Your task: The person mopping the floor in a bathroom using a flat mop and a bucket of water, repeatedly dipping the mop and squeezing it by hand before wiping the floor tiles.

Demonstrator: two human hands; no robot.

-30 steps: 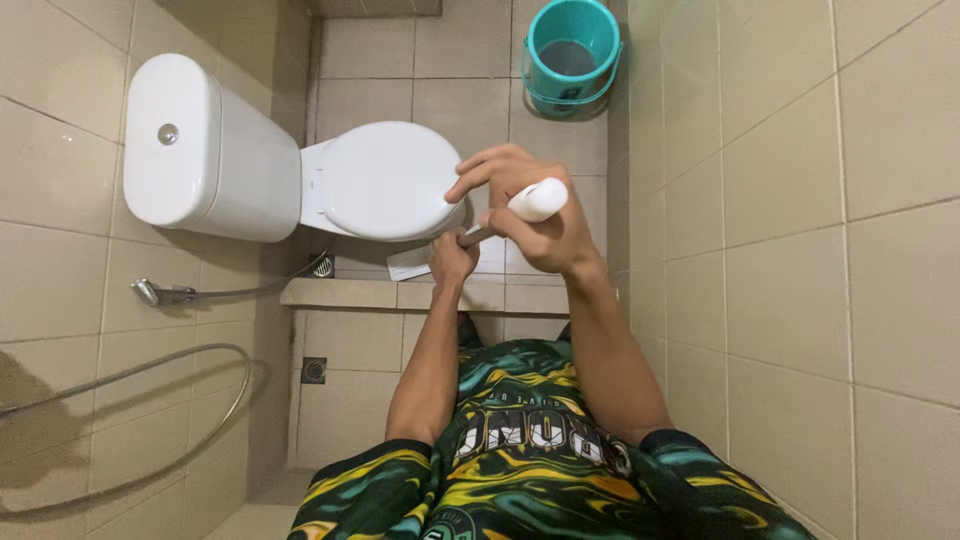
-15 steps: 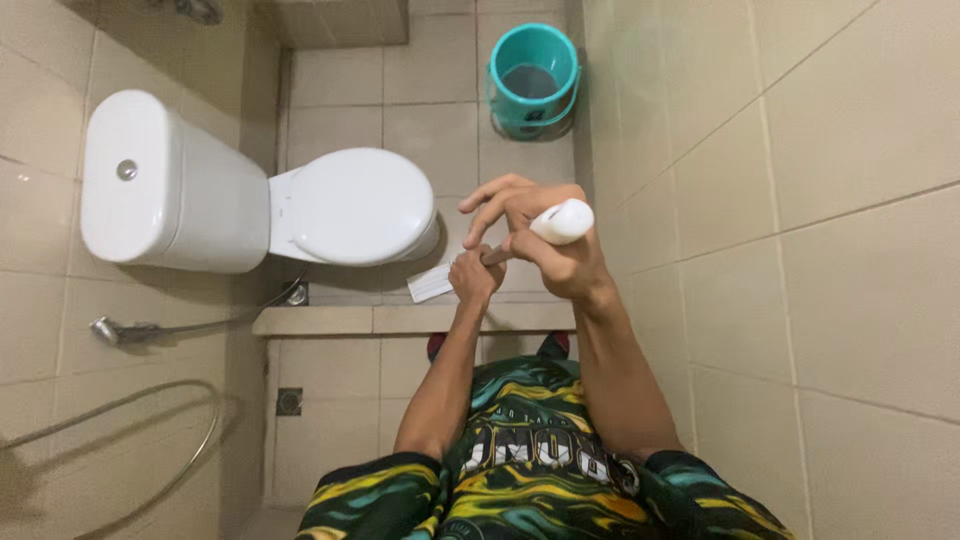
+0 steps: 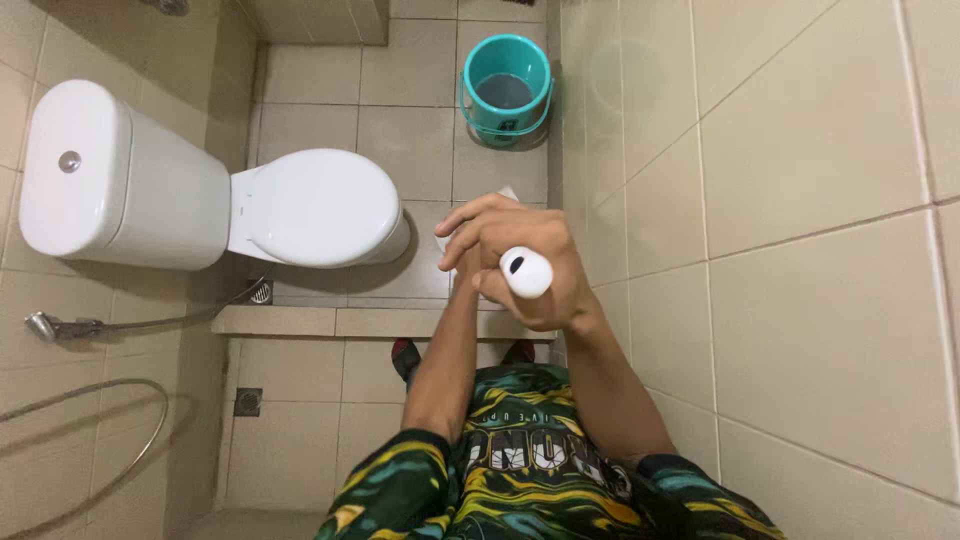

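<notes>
White brush handle [image 3: 526,272] is gripped in your right hand [image 3: 535,262], left hand [image 3: 462,262] mostly hidden, grip unclear; toilet [image 3: 315,208] lid shut, scrubbing not begun.

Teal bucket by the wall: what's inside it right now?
The teal bucket holds what looks like water, greyish and still. Nothing floats on it; whatever lies beneath the surface cannot be seen.

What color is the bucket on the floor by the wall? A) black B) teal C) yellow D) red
B: the bucket standing on the tiled floor past the toilet is teal, with a little water showing inside.
</notes>
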